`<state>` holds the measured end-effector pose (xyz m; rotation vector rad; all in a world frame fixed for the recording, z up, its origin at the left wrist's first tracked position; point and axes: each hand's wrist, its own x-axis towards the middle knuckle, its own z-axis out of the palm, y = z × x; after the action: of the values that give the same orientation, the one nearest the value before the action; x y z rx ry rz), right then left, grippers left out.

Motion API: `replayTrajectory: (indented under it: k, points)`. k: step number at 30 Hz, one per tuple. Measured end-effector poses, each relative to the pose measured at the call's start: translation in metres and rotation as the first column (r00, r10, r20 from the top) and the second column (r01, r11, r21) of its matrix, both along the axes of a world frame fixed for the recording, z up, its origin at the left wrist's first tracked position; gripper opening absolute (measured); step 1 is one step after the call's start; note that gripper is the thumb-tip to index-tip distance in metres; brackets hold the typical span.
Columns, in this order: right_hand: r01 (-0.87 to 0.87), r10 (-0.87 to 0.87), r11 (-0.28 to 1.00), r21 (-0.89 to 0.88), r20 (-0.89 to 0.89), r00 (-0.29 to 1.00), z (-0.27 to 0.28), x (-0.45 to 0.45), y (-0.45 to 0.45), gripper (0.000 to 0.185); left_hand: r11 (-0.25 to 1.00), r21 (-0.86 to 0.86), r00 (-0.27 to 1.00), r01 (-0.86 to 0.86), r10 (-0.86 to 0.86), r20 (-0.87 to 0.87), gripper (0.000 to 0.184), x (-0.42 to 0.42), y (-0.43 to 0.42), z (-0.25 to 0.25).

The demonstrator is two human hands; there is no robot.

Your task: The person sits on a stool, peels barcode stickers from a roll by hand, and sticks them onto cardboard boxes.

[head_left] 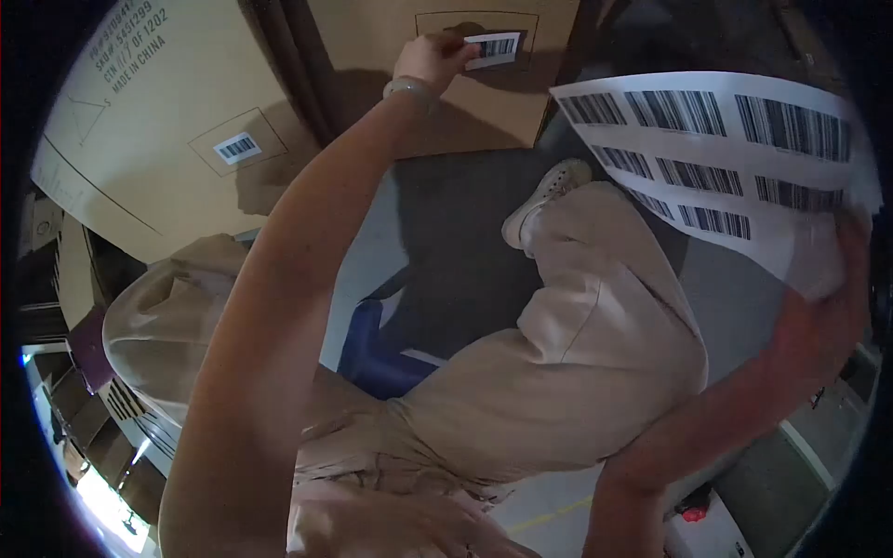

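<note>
My left hand (pixel 433 63) reaches out to a cardboard box (pixel 479 116) and pinches the left edge of a white barcode label (pixel 495 50). The label lies over a printed rectangle on the box face; whether it is stuck down there I cannot tell. A band circles my left wrist. On the right, my right hand (pixel 845 244) grips a curved white sheet of barcode labels (pixel 688 153) by its right side. Its fingers are mostly hidden by the sheet and shadow. Several rows of large black barcodes show on the sheet.
Another large carton (pixel 149 121) with printed text stands on the left, bearing a barcode label (pixel 237 148) inside its printed rectangle. My bent legs in beige trousers (pixel 595 316) and a light shoe (pixel 547 200) are below. A blue object (pixel 377 358) lies between the legs on the grey floor (pixel 446 251).
</note>
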<state>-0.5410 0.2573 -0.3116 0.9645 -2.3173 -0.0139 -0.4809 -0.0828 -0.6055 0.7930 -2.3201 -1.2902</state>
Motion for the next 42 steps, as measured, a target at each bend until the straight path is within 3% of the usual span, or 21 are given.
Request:
replayTrajectory:
  k: [2, 5, 8, 12, 14, 18, 21, 23, 27, 30, 32, 36, 42]
  points:
    - [0.007, -0.007, 1.0, -0.007, 0.009, 1.0, 0.001, 0.001, 0.002, 0.032, 0.996, 0.085, 0.999, -0.004, 0.001, 0.037, 0.035, -0.001, -0.01, -0.003]
    - [0.023, -0.023, 1.0, -0.019, 0.012, 1.0, 0.001, -0.001, 0.007, 0.032, 0.999, -0.041, 0.996, -0.029, 0.032, 0.086, 0.034, -0.005, -0.02, -0.008]
    - [0.024, -0.024, 0.999, -0.027, 0.011, 1.0, 0.001, 0.0, 0.008, 0.032, 0.997, 0.07, 0.996, -0.042, 0.036, 0.087, 0.036, 0.002, -0.02, 0.003]
    - [0.025, -0.025, 0.999, -0.025, 0.008, 1.0, 0.002, 0.003, 0.007, 0.032, 0.996, 0.067, 0.995, -0.06, 0.054, 0.088, 0.038, -0.003, -0.025, -0.012]
    - [0.031, -0.031, 0.999, -0.027, 0.007, 1.0, 0.002, 0.002, 0.009, 0.032, 0.995, -0.094, 0.994, -0.023, 0.033, 0.102, 0.039, -0.006, -0.024, -0.009]
    - [0.03, -0.029, 0.999, -0.023, 0.009, 1.0, 0.002, 0.003, 0.007, 0.032, 0.999, -0.037, 1.0, -0.002, 0.002, 0.019, 0.04, -0.006, -0.023, -0.008]
    - [0.032, -0.032, 0.999, -0.022, 0.009, 0.999, 0.003, 0.004, 0.007, 0.032, 0.997, -0.025, 0.992, 0.072, -0.069, 0.107, 0.036, -0.003, -0.013, 0.0]
    - [0.03, -0.03, 0.999, -0.023, 0.012, 0.999, 0.003, 0.004, 0.006, 0.032, 0.993, -0.116, 1.0, -0.006, 0.006, -0.009, 0.034, 0.0, -0.008, -0.007]
    - [0.028, -0.027, 0.999, -0.022, 0.014, 1.0, 0.003, 0.003, 0.005, 0.032, 0.996, -0.085, 0.998, -0.037, 0.042, 0.057, 0.031, 0.002, -0.012, -0.008]
    - [0.021, -0.02, 1.0, -0.024, 0.018, 1.0, 0.001, 0.002, 0.003, 0.032, 0.993, -0.065, 0.994, -0.103, 0.101, -0.039, 0.039, 0.001, -0.016, -0.014]
    - [0.022, -0.022, 0.999, -0.024, 0.02, 1.0, 0.002, 0.002, 0.003, 0.032, 0.983, -0.062, 0.958, -0.173, 0.182, 0.22, 0.038, 0.001, -0.01, 0.006]
    - [0.017, -0.017, 1.0, -0.02, 0.019, 1.0, 0.002, 0.0, 0.002, 0.032, 0.96, -0.082, 0.921, -0.27, 0.282, 0.27, 0.039, -0.005, -0.007, 0.006]
    - [0.015, -0.014, 1.0, -0.017, 0.021, 1.0, 0.003, 0.001, 0.0, 0.032, 0.976, -0.124, 0.948, -0.179, 0.205, 0.245, 0.04, -0.004, -0.014, -0.001]
